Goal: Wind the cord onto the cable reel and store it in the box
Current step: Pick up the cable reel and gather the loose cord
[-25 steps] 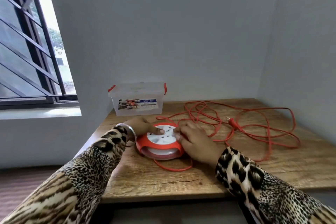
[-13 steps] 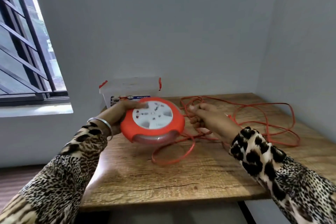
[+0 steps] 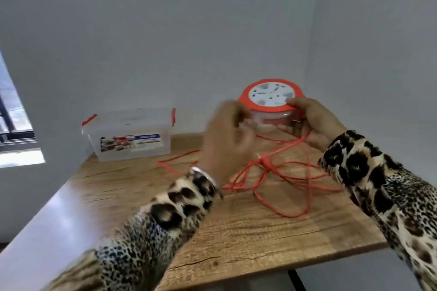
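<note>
The reel [image 3: 272, 104] is held up off the table [image 3: 248, 231], above its far right part, with the right hand [image 3: 312, 123] wrapped round its right rim, thumb on the orange top and fingers underneath. The left hand [image 3: 227, 134] is blurred just beside the reel's left side; whether it is pinching the cord [image 3: 279, 179] I cannot tell. Most of the cord lies in loose tangled loops on the table under and in front of the reel, one strand rising to the right hand. The reel looks like light, rigid plastic, best gripped by the rim so the drum stays free. The cord is thin, limp and likely to snag on its own loops, so it should be fed close to the drum. I count 1 reel, 1 cord and 1 box [image 3: 132, 134], lid on, at the far left corner.
</note>
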`<action>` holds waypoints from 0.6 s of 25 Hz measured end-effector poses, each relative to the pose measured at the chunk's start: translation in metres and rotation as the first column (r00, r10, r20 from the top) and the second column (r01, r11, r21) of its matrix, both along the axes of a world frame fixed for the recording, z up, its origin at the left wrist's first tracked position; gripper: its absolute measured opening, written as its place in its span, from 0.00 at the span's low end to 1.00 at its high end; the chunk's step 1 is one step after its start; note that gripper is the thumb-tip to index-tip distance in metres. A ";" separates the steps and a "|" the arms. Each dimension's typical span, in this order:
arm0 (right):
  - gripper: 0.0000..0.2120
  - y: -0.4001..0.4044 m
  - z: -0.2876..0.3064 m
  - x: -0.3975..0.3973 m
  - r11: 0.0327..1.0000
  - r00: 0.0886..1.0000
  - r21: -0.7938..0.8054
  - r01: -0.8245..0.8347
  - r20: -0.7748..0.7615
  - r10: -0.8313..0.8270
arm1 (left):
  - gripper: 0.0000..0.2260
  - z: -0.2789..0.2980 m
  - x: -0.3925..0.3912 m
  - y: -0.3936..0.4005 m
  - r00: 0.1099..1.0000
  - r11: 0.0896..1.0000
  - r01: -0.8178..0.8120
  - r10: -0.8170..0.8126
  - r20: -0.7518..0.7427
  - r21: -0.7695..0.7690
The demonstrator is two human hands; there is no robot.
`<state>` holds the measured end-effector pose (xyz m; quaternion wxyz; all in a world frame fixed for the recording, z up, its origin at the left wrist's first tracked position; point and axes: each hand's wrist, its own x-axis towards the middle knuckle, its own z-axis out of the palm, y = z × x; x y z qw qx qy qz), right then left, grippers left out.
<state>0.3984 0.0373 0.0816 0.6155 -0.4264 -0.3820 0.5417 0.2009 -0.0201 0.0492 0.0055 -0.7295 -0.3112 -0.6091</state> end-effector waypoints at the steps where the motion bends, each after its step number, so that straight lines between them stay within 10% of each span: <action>1: 0.18 0.002 -0.001 0.016 0.999 0.999 -0.002 0.043 -0.020 -0.043 | 0.03 -0.015 0.025 -0.012 0.970 0.991 0.118 -0.101 -0.221 0.063; 3: 0.19 0.003 -0.002 0.041 0.994 0.993 -0.010 0.108 -0.040 -0.109 | 0.08 -0.049 0.076 -0.026 0.804 0.977 0.213 -0.192 -0.562 -0.029; 7: 0.20 0.003 -0.011 0.066 0.985 0.983 -0.022 0.172 -0.064 -0.173 | 0.34 -0.087 0.163 -0.018 0.655 0.837 -0.177 -0.292 -0.697 -0.518; 12: 0.29 0.004 -0.015 0.075 0.984 0.981 0.006 0.177 -0.079 -0.177 | 0.24 -0.101 0.170 0.023 0.606 0.766 -0.347 -0.257 -0.753 -0.541; 15: 0.34 0.007 -0.021 0.072 0.985 0.984 0.014 0.170 -0.056 -0.169 | 0.19 -0.099 0.112 0.029 0.629 0.814 -0.181 -0.336 -0.701 -0.553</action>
